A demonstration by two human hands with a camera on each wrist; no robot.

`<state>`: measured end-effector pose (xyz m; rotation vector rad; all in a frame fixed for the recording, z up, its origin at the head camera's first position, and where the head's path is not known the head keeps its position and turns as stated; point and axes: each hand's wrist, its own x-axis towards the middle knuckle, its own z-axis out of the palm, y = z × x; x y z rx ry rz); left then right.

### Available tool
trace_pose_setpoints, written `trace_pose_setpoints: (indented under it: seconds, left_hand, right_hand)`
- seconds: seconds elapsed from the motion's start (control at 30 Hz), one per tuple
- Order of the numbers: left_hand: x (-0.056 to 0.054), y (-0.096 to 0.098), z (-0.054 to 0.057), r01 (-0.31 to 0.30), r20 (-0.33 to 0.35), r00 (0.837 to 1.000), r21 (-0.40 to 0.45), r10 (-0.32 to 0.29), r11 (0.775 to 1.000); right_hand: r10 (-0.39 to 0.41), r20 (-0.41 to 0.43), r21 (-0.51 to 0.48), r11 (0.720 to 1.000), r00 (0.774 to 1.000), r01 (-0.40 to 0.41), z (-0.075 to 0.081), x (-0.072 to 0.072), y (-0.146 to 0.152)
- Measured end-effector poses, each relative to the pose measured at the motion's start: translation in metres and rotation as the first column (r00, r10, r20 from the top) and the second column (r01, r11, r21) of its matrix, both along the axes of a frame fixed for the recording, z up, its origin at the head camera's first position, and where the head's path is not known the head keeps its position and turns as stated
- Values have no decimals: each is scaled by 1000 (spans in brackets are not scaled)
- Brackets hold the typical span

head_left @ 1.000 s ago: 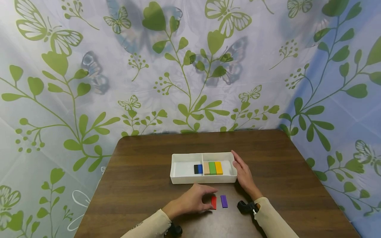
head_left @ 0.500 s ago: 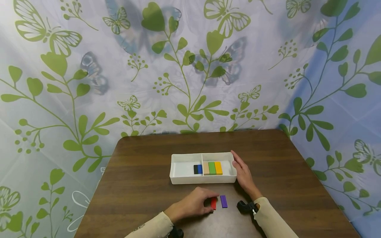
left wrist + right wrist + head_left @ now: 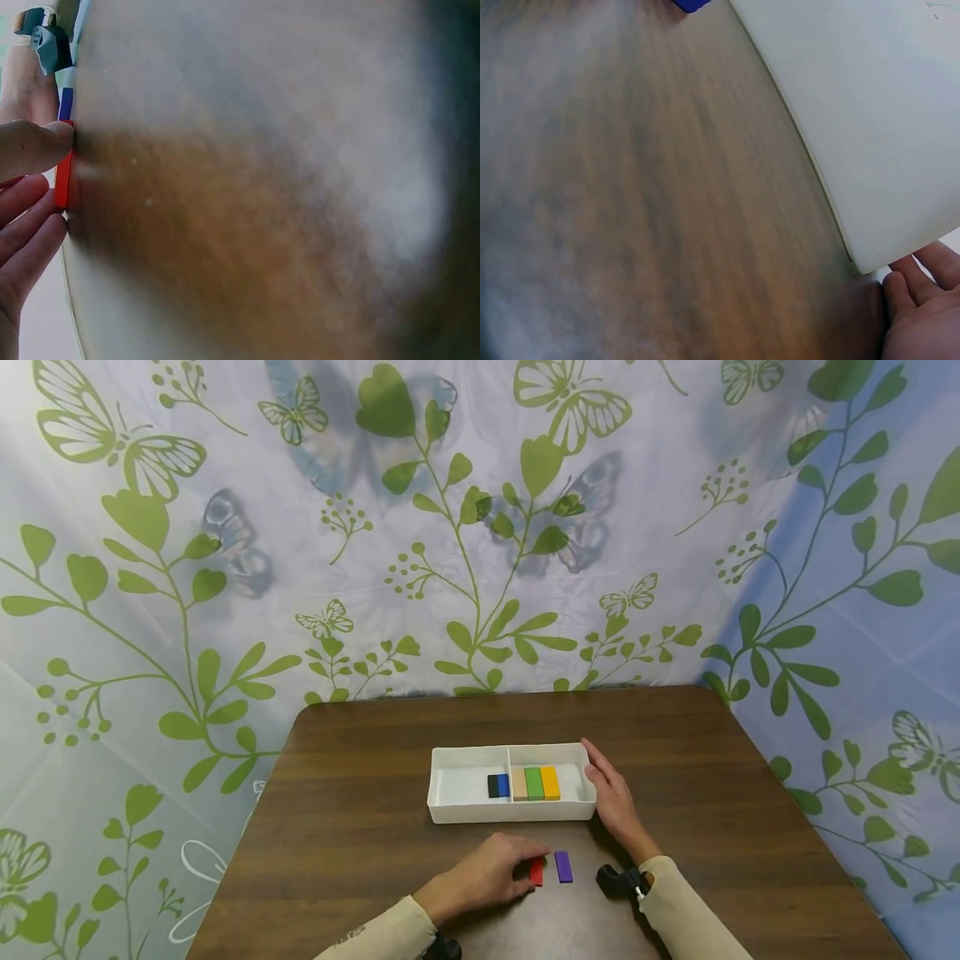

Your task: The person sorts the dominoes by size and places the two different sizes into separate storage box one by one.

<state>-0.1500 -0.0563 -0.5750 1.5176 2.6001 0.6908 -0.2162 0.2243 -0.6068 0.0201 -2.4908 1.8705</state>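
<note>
My left hand is over the table in front of the box, thumb and fingers at opposite ends of a small flat red block. In the left wrist view the thumb touches one end and the fingertips the other. A purple block lies just right of it. My right hand rests against the right end of a white two-compartment box, its fingers extended along the outside wall.
Beige, green and yellow blocks lie side by side in the box's right compartment. Black and blue blocks lie in the left one, against the divider. A patterned cloth hangs behind the wooden table.
My left hand has shifted slightly right and its fingers have closed in on the red block, which has moved slightly left. The right hand and box stay in place.
</note>
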Motion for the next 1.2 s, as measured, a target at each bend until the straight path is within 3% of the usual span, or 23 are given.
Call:
trace_pose_setpoints:
  seconds: [0.17,0.4,0.73,0.97,1.2]
  left_hand:
    - [-1,-1,2,6,21,1000,15,-7,1000]
    - [-4,-4,8,-10,83,997,14,9,1000]
    - [-11,-10,24,-74,98,992,-5,74,997]
    - [-16,-17,40,-81,75,994,25,79,996]
    - [-25,-24,58,-137,60,990,100,131,986]
  right_hand:
    - [0,1,-4,1000,1000,0,6,3,-3]
    - [7,3,-20,1000,1000,-7,33,15,-11]
    - [9,-12,-28,1000,1000,-9,3,2,-1]
    - [20,-33,-55,998,999,-22,-1,3,0]
    - [16,-38,-44,999,999,-18,0,1,0]
